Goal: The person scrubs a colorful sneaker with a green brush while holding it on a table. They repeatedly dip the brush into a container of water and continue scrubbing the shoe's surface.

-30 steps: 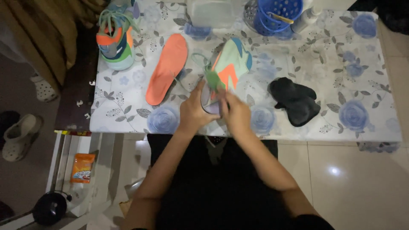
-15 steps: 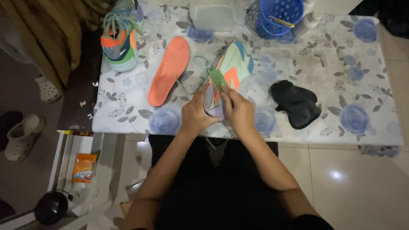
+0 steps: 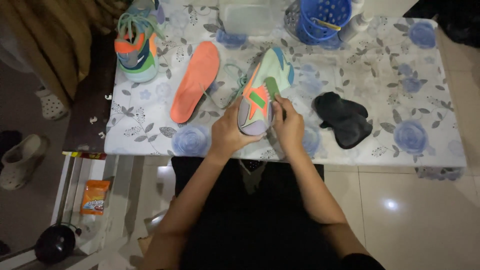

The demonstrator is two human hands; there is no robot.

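Observation:
A pale green sneaker (image 3: 267,75) with orange, blue and grey patches lies on its side on the flowered table (image 3: 390,65). My left hand (image 3: 227,132) grips its grey heel from the left. My right hand (image 3: 289,125) holds a small green brush (image 3: 272,86) against the shoe's side near the heel. The shoe's loose pale green lace (image 3: 227,85) trails to the left. An orange insole (image 3: 196,80) lies flat just left of the shoe. A second matching sneaker (image 3: 136,47) stands upright at the table's far left corner.
A black cloth (image 3: 345,120) lies crumpled right of my hands. At the back stand a blue perforated basket (image 3: 322,20), a clear plastic tub (image 3: 247,17) and a white bottle (image 3: 356,25). Slippers (image 3: 20,160), an orange packet (image 3: 94,196) and a dark round object (image 3: 55,243) lie on the floor left.
The shoe has been turned and moved slightly, heel held lower in my left hand. My right hand with the brush has shifted along the shoe's side.

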